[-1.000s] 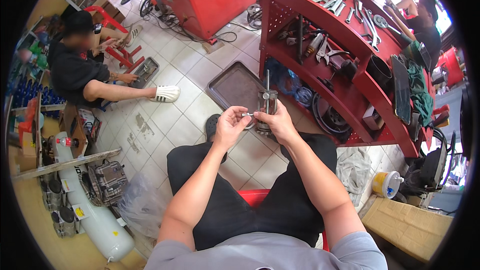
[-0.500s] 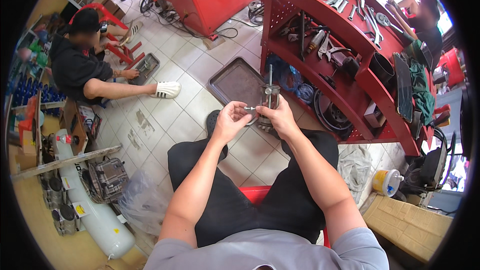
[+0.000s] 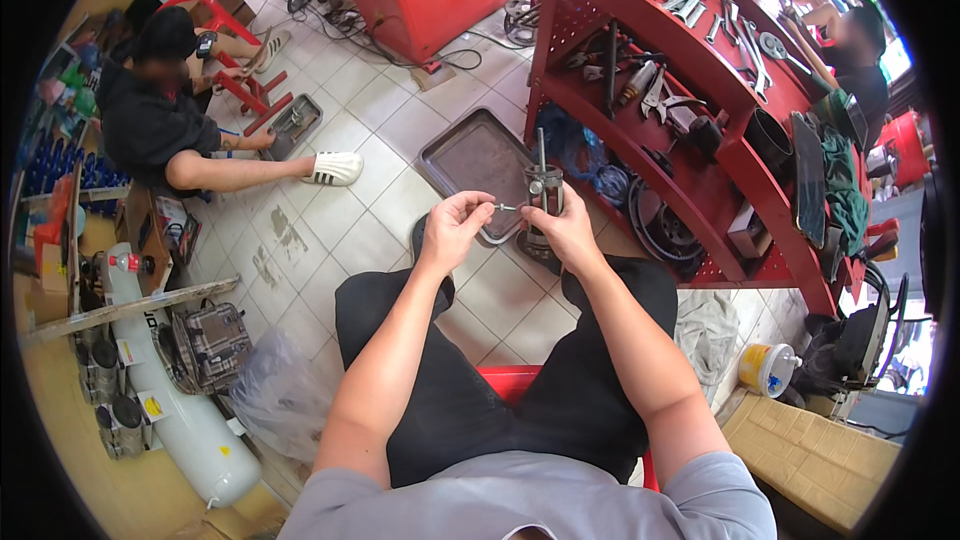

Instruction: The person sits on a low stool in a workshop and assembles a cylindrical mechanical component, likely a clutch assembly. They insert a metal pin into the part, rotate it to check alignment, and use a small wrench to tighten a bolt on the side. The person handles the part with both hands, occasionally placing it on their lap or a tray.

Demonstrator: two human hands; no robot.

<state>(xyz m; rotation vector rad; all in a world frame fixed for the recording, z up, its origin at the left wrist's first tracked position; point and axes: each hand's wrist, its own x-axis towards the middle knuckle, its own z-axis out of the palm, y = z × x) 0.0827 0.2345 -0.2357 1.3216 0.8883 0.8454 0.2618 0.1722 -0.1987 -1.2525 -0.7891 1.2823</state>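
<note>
My left hand [image 3: 456, 230] pinches a small bright metal bolt [image 3: 506, 207] between thumb and fingertips. The bolt lies sideways, its far end close to my right thumb; whether they touch I cannot tell. My right hand [image 3: 566, 232] is closed around the side of a dark metal assembly [image 3: 537, 235] with a round body and a long thin rod [image 3: 541, 148] standing up from its top. This assembly is upright between my knees. Some of my right fingers are hidden behind it.
A shallow metal tray [image 3: 432, 152] lies on the tiles beyond my hands. At right stands a red tool cart [image 3: 640, 155] with wrenches and pliers. A seated person [image 3: 150, 130] handles a smaller tray [image 3: 313, 118] at left. Another person [image 3: 860, 70] is beyond the cart.
My left fingers have drawn together on the bolt, and that hand sits slightly higher. My right hand keeps its hold on the assembly. The view has shifted a little.
</note>
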